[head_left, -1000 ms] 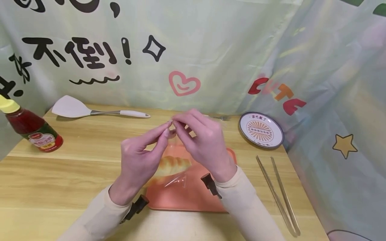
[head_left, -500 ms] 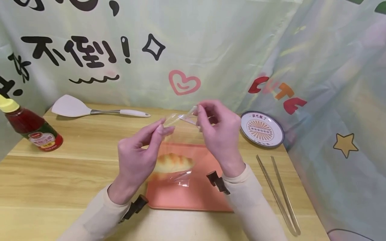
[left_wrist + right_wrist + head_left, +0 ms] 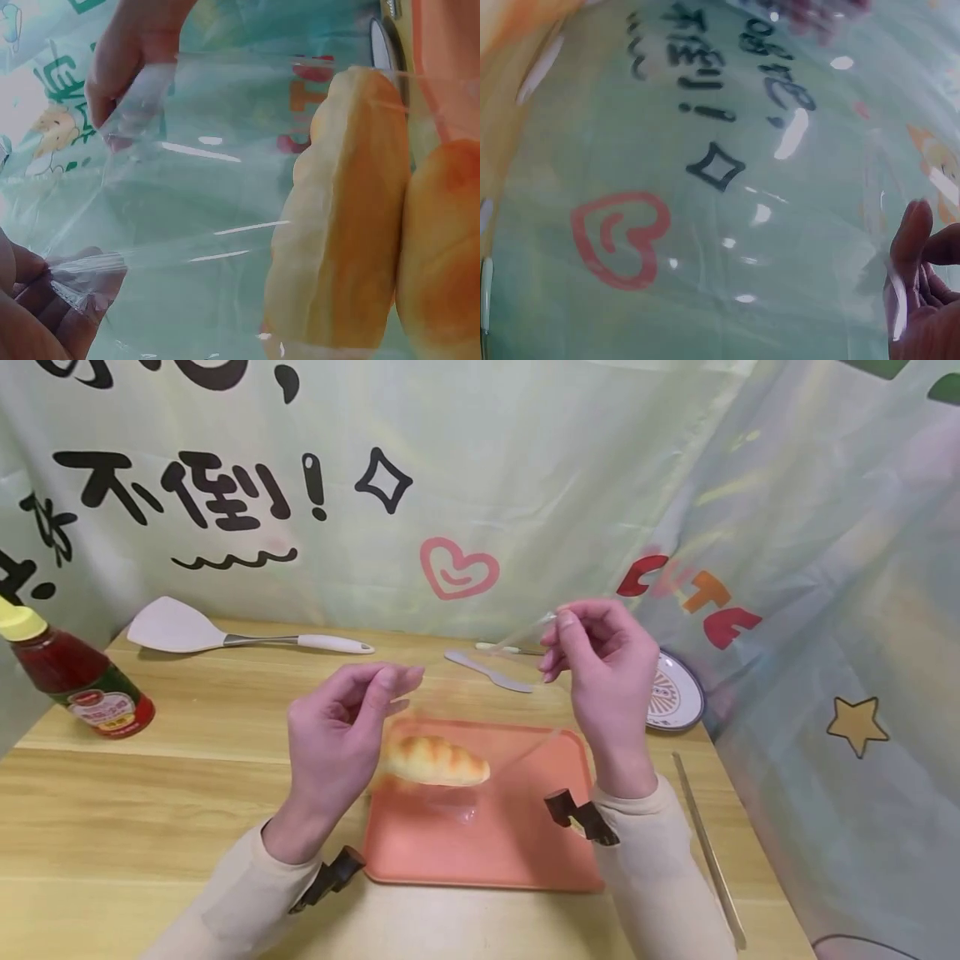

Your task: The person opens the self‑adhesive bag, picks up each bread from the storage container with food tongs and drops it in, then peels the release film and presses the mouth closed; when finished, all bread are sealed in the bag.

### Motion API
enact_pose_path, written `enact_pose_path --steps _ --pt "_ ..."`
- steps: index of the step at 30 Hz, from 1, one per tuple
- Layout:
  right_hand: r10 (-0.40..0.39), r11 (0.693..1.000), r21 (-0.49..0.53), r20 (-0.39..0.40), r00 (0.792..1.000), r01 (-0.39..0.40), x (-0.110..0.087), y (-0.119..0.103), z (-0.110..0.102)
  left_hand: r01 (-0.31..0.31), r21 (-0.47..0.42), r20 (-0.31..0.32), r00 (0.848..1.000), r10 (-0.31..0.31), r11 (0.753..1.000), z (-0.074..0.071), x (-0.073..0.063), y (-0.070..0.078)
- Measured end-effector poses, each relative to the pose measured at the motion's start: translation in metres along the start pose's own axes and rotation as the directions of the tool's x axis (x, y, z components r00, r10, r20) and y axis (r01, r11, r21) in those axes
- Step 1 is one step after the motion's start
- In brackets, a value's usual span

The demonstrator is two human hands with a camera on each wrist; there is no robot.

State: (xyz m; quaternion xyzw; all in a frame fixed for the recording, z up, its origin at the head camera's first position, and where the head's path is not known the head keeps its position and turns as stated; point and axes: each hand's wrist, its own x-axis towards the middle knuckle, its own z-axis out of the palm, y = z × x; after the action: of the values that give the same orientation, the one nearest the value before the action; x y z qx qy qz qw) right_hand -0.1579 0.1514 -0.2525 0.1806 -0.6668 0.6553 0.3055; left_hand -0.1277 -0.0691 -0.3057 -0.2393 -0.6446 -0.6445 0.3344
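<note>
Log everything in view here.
Wooden table: 1, tan, foreground
Rectangular tray: 1, coral, centre
Plastic bag: 1, clear, above tray
Oblong bread: 2, golden, tray's left
Capped bottle: 1, red, left
Broad spatula: 1, white, back left
Flat knife: 1, grey, behind tray
Slim utensil: 1, cream, behind knife
Round plate: 1, white, back right
Metal utensil: 1, silver, right
Printed cloth: count unclear, green, behind
Wrist cameras: 2, black, wrists
Sleeves: 2, cream, forearms
Left hand, right hand: 1 each, pinching bag
</note>
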Motion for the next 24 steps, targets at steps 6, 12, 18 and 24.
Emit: enact_pose_path --steps 6,12,18,24 --pt "0.047 0.998 0.048 -0.053 0.997 -0.045 0.005 -0.003 -0.013 -0.010 -0.026 -0.017 1.000 0.010 1.000 0.000 0.001 -0.001" --pt "0.046 0.998 0.039 -0.115 0.992 -0.042 0.013 -0.004 -0.027 -0.026 0.005 -0.052 0.998 0.026 1.000 -0.001 0.002 -0.003" --pt "0.099 0.990 0.118 -0.226 0.969 -0.073 0.019 -0.005 -0.041 -0.019 0.008 -0.064 0.998 0.020 1.000 -0.004 0.005 -0.003" --pt "0.162 0.966 0.243 -0.291 0.943 -0.091 0.025 -0.005 -0.056 -0.012 -0.013 -0.082 0.997 0.011 1.000 -0.006 0.006 -0.002"
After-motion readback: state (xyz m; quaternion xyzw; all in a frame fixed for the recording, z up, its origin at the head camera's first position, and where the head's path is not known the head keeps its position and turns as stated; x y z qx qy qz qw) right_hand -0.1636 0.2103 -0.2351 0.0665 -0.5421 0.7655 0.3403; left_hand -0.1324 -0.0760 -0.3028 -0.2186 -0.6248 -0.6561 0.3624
